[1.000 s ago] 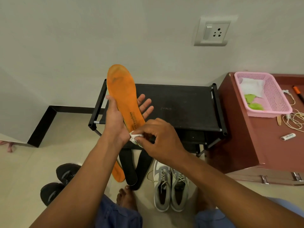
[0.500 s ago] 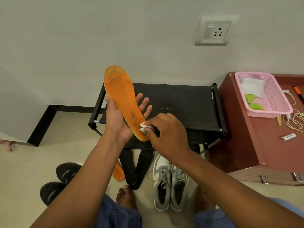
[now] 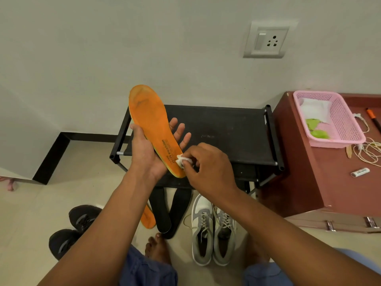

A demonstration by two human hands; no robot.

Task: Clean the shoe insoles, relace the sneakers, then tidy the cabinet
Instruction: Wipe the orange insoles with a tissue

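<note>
1. The red-brown cabinet [image 3: 321, 178] stands at the right, carrying a pink basket [image 3: 348, 129] at its far end, with a tangle of pale cord [image 3: 369, 150] and a small white tube [image 3: 360, 172] nearer.
2. The black shoe rack [image 3: 226, 133] sits against the far wall, left of the cabinet.
3. On the floor near me, a pair of grey sneakers [image 3: 213, 230] lies side by side, laces loose; two black insoles [image 3: 171, 211] and a second orange insole [image 3: 148, 218] lie just left of them, and black shoes [image 3: 72, 230] farther left.
4. My left hand [image 3: 147, 155] holds the orange insole [image 3: 153, 126] tilted up over the rack, thumb curled on its left edge, fingers spread behind it.
5. My right hand [image 3: 208, 168] has a pinching grip on a small white wipe [image 3: 181, 160], pressed against the insole's near heel end.
</note>
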